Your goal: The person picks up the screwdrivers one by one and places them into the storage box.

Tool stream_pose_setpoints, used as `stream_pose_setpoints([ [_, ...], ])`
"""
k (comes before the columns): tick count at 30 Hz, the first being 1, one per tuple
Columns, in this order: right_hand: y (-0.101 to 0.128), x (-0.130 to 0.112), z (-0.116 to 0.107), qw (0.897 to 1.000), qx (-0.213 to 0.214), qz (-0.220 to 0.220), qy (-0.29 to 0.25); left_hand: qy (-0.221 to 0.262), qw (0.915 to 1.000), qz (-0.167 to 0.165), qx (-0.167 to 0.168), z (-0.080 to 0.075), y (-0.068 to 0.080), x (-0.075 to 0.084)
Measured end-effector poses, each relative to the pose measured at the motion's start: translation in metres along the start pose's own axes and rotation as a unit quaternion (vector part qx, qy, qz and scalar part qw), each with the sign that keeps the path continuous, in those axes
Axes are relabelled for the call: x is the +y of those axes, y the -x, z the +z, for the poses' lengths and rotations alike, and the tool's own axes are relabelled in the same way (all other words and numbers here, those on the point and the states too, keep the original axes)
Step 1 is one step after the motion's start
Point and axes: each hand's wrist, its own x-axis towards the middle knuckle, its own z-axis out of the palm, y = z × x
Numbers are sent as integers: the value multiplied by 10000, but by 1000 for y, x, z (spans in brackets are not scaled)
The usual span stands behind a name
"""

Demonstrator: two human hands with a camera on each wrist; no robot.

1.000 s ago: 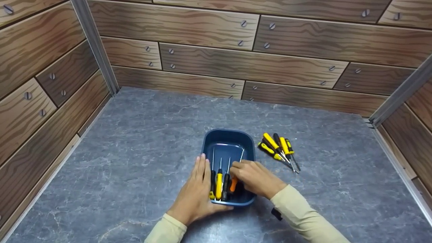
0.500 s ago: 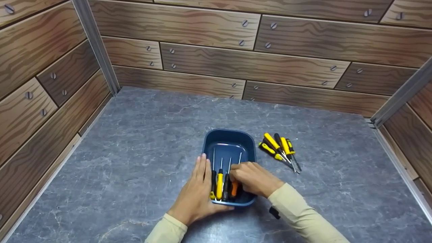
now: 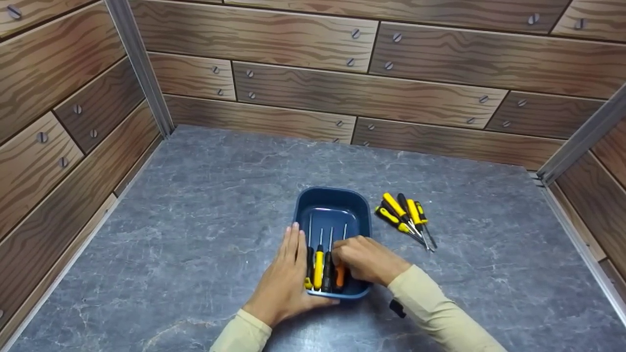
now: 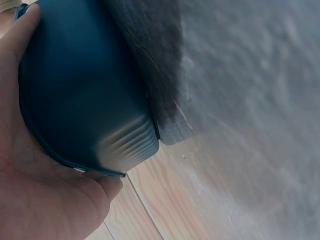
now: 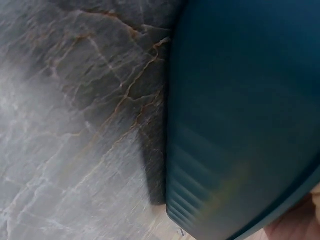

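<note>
In the head view my left hand lies along the left side of a dark blue plastic bin, fingers straight, thumb stretched along the near end. The left wrist view has this hand against the bin's outer wall. Inside the bin, my right hand pinches an orange-and-black screwdriver, its shaft pointing away from me. To its left lie a black screwdriver, a yellow one and a black-and-yellow one partly hidden by my left fingers, roughly parallel.
Right of the bin, several yellow-and-black screwdrivers lie fanned together on the grey marbled tabletop. Wood-patterned walls stand at the back and both sides, with metal posts at the corners. The right wrist view is mostly bin wall.
The orange screwdriver's shaft has swung slightly left and come closer to parallel with the others. My right hand has shifted a little with it; my left hand stays put.
</note>
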Motion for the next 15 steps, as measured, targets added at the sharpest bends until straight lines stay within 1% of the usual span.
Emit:
stream_pose_setpoints([
  [9,0,0,0,9997,-97,133,-190,-73,9998,110,156,0,0,0],
  [15,0,-1,-1,9994,-80,213,-277,-74,9999,86,117,0,0,0],
])
